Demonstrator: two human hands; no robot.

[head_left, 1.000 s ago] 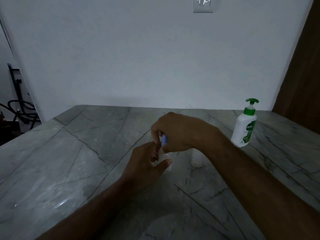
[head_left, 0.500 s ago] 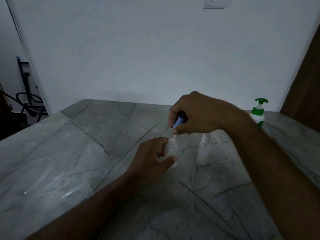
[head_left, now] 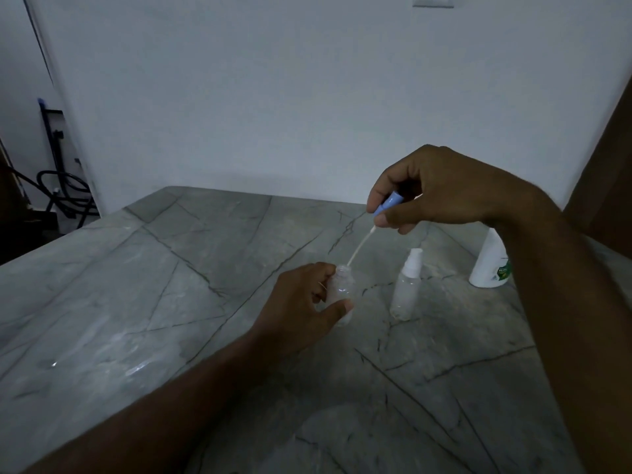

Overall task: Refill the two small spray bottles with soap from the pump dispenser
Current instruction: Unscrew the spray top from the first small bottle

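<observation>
My left hand (head_left: 301,309) grips a small clear spray bottle (head_left: 342,289) that stands on the grey marble table (head_left: 171,285), its neck uncovered. My right hand (head_left: 441,188) pinches the bottle's blue spray cap (head_left: 388,204) above it. The cap's white dip tube (head_left: 360,246) slants down, with its tip at the bottle's mouth. A second clear spray bottle (head_left: 407,285) with a white top stands just to the right. The white pump dispenser (head_left: 489,265) stands further right, its upper part hidden behind my right forearm.
A white wall rises behind the table's far edge. Dark cables and a stand (head_left: 58,186) sit on the floor at the far left. A brown door or panel (head_left: 608,186) borders the right side.
My right hand has lifted the blue cap up and to the right, drawing the dip tube almost out of the bottle. My left hand has kept its hold on the bottle.
</observation>
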